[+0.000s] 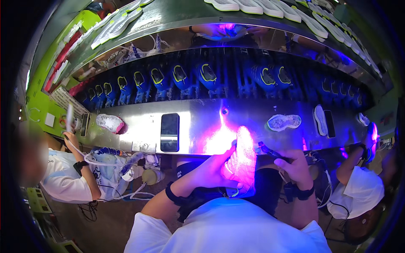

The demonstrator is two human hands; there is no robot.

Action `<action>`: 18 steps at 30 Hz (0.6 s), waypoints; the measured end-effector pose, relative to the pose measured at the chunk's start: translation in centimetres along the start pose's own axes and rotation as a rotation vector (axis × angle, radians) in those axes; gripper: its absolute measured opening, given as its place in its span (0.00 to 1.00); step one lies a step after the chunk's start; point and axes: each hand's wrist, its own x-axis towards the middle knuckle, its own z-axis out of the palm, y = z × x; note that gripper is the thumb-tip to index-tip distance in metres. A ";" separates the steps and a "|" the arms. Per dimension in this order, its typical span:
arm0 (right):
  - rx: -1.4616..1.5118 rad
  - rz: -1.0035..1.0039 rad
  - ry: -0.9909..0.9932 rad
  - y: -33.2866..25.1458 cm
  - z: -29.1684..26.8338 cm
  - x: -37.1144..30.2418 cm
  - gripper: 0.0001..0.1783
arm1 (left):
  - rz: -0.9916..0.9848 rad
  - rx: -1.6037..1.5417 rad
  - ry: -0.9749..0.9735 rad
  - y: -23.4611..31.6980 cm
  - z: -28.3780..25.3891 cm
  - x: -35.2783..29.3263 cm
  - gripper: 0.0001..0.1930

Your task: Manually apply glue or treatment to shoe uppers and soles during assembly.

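My left hand (pixel 216 168) is closed round a shoe (pixel 245 154), held upright over the front edge of the metal bench. Violet-pink light floods the shoe, so its details are washed out. In my right hand (pixel 295 165) is a slim dark tool (pixel 267 149), its blunt end pointing toward the shoe with a small gap between them. Its exact kind is hard to make out. On the bench, a pale shoe sole (pixel 285 122) lies to the right, and a dark phone (pixel 170 132) lies to the left.
Behind the metal bench (pixel 143 111), several blue shoes (pixel 180 74) with yellow-green collars stand in a row. White soles (pixel 270 7) line the shelf above. A white shoe (pixel 110 122) lies at left. Co-workers sit on both sides, near a white hose (pixel 135 194) at left.
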 end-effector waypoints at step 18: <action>-0.165 0.088 0.162 3.5 -2.8 -1.5 0.17 | -0.290 -0.315 0.139 -0.7 3.6 5.7 0.43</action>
